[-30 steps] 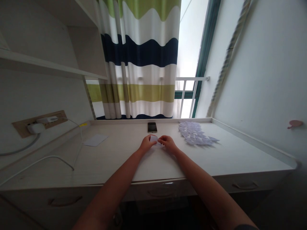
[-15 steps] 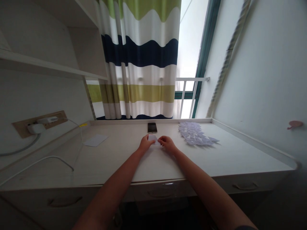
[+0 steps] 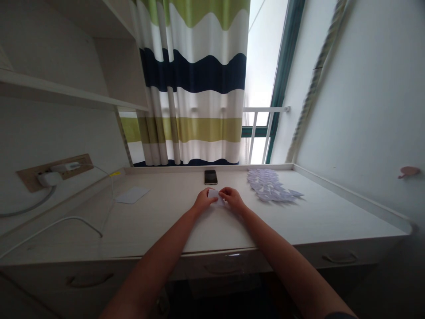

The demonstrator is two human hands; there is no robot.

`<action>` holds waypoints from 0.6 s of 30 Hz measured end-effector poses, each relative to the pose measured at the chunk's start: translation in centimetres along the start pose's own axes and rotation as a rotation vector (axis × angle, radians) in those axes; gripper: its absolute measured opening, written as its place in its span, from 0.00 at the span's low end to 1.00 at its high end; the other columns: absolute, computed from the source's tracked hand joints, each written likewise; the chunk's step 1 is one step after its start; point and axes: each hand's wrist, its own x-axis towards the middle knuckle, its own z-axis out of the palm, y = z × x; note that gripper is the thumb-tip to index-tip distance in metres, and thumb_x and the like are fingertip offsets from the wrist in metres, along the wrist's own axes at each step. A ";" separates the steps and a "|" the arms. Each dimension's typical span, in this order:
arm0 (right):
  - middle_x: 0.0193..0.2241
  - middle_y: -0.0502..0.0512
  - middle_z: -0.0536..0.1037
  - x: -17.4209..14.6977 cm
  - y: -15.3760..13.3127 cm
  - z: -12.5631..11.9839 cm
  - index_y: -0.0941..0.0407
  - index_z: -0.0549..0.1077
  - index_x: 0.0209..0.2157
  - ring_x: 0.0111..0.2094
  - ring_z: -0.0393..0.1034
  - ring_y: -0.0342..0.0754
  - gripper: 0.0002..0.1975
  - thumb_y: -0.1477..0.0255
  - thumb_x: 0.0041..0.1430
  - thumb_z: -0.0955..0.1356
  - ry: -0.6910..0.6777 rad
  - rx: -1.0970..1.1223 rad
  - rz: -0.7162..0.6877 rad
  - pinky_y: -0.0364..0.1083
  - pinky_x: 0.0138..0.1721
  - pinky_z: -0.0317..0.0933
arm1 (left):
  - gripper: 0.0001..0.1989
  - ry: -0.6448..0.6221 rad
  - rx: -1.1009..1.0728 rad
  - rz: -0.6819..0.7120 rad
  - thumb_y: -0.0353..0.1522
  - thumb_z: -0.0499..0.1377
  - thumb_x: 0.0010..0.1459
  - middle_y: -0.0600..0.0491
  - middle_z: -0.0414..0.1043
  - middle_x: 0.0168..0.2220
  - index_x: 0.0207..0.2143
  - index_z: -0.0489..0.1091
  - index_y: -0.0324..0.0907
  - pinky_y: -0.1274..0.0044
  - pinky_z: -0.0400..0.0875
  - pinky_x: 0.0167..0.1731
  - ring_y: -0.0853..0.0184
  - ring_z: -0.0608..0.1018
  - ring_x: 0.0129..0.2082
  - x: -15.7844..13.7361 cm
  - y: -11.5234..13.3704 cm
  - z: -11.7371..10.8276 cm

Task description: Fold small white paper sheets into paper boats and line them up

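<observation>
Paper [image 3: 213, 193], between left fingers [image 3: 210, 200] and right fingers [image 3: 226, 191]

Left fingers [image 3: 211, 200] and right fingers [image 3: 226, 192] hold white paper [image 3: 213, 193] near a phone [image 3: 210, 177].

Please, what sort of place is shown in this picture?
Probably a study corner at home, judging by the white desk, the striped curtain at the window and the shelf on the left.

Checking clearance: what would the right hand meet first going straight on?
The right hand would first press into the white paper it touches, then probably meet the left hand; depth is unclear.
</observation>
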 end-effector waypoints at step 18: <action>0.12 0.45 0.64 -0.1 -0.5 0.0 0.59 0.68 0.18 0.17 0.55 0.38 0.08 0.68 0.37 0.67 -0.014 0.259 0.156 0.41 0.21 0.50 | 0.07 0.010 0.132 0.229 0.35 0.56 0.47 0.53 0.71 0.25 0.26 0.68 0.40 0.80 0.63 0.27 0.69 0.72 0.26 -0.8 0.7 -0.2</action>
